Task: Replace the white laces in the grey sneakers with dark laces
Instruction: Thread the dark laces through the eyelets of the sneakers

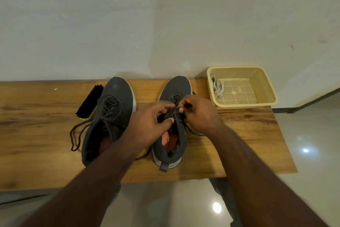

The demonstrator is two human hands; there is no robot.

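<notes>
Two grey sneakers stand side by side on the wooden table point(248, 140), toes toward the wall. The left sneaker point(117, 90) is threaded with a dark lace point(77, 134) whose loose ends trail off to its left. Over the lacing of the right sneaker point(177, 85), my left hand point(154, 120) and my right hand point(198, 111) each pinch that shoe's dark lace point(174, 111). The hands hide most of the eyelets. White laces point(217, 87) lie in the yellow basket point(265, 87).
A black-bristled shoe brush point(90, 101) lies against the left sneaker's outer side. The yellow perforated basket sits at the table's back right corner against the wall. Glossy floor lies below the table's near and right edges.
</notes>
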